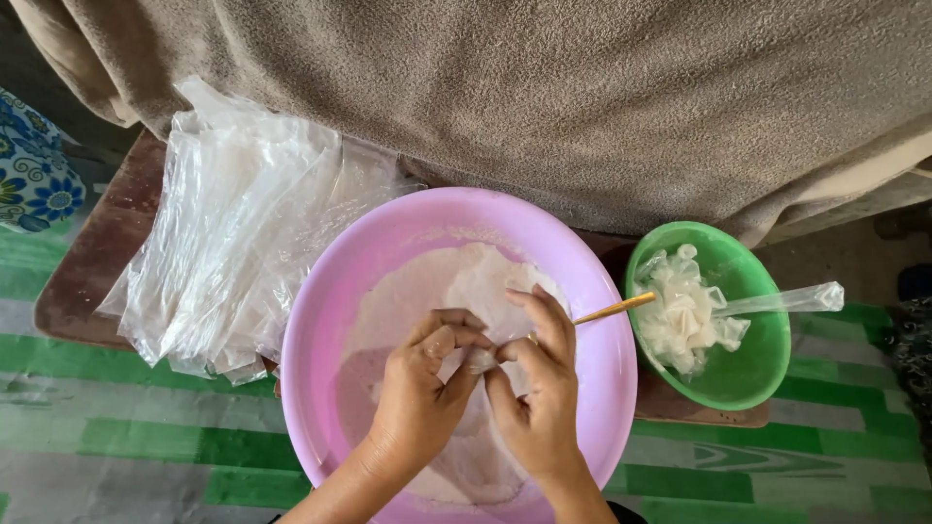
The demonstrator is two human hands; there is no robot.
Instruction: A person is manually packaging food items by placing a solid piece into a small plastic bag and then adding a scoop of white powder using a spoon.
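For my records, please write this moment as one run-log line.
left hand: pinching small clear bag | right hand: pinching same bag, holding thin stick | below: pink basin with white mixture | right: green bowl

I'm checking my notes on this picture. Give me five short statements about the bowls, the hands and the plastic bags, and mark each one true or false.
1. Both hands work over the pink basin. True: the left hand and right hand meet above the white flour-like mass in it.
2. The green bowl is empty. False: it holds small filled clear packets.
3. A stack of clear plastic bags lies to the left of the basin. True.
4. The thin yellow stick lies in the green bowl. False: it juts out from the right hand, over the basin's rim.
5. The hands are pinching a small white piece between the fingertips. True.
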